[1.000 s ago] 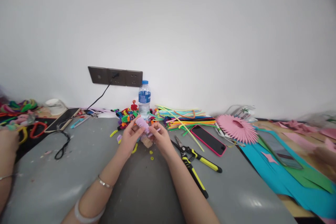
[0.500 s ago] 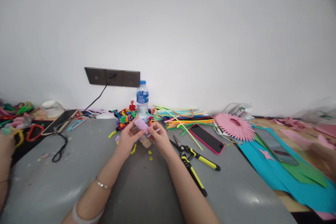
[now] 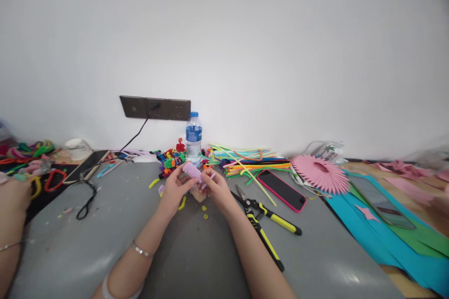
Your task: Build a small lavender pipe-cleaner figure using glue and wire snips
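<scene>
A fuzzy lilac piece (image 3: 192,171) is held between both hands over the middle of the grey table (image 3: 199,252). My left hand (image 3: 177,188) has its thumb and fingers closed on the piece from the left. On the right side, my right hand (image 3: 216,188) pinches its end, where a thin lilac strip sticks up by the fingertips. Just below the fingers lies a tan lump (image 3: 198,195), partly covered by them. Small yellow bits (image 3: 205,216) are scattered close by, and a curved yellow piece (image 3: 182,203) rests under my left hand.
A water bottle (image 3: 194,136) stands behind the hands, beside colourful pipe cleaners (image 3: 259,164). To the right lie yellow-black pliers (image 3: 264,219), a pink-edged phone (image 3: 282,190) and a pink paper fan (image 3: 320,174). Another person's hand (image 3: 16,201) is at far left, near scissors (image 3: 55,180).
The whole view has shifted, so things appear slightly lower and to the right. Both hands still hold the lilac piece. At the right edge, the other person's hand has left the view.
</scene>
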{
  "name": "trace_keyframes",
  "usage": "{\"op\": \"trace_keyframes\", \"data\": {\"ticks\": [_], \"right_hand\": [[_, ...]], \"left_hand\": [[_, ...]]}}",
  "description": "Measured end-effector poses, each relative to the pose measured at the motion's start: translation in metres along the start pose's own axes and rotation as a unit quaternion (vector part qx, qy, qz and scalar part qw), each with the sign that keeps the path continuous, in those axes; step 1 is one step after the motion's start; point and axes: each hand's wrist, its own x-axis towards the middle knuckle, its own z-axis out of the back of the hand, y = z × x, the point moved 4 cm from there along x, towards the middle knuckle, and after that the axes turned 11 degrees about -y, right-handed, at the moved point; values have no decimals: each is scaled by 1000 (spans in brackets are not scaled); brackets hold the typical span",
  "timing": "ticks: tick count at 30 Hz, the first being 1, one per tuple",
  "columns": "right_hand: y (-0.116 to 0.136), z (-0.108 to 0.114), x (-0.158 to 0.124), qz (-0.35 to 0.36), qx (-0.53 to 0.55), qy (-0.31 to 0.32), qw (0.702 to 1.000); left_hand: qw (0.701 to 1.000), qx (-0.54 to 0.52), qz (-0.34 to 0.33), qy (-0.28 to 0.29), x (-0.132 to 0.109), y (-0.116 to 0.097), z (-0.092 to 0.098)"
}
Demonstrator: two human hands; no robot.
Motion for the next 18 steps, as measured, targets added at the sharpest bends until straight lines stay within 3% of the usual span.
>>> {"op": "trace_keyframes", "data": {"ticks": [4,10,18], "right_hand": [[-2,2,3,15,6,-17,1000],[-4,4,5,7,-5,-26,1000],[-2,3,2,-1,-36,-12,999]], "left_hand": [[1000,0,-4,-16,2,-3,3],[986,138,-93,6,7,-5,7],[939,287,-149,119,5,-11,9]]}}
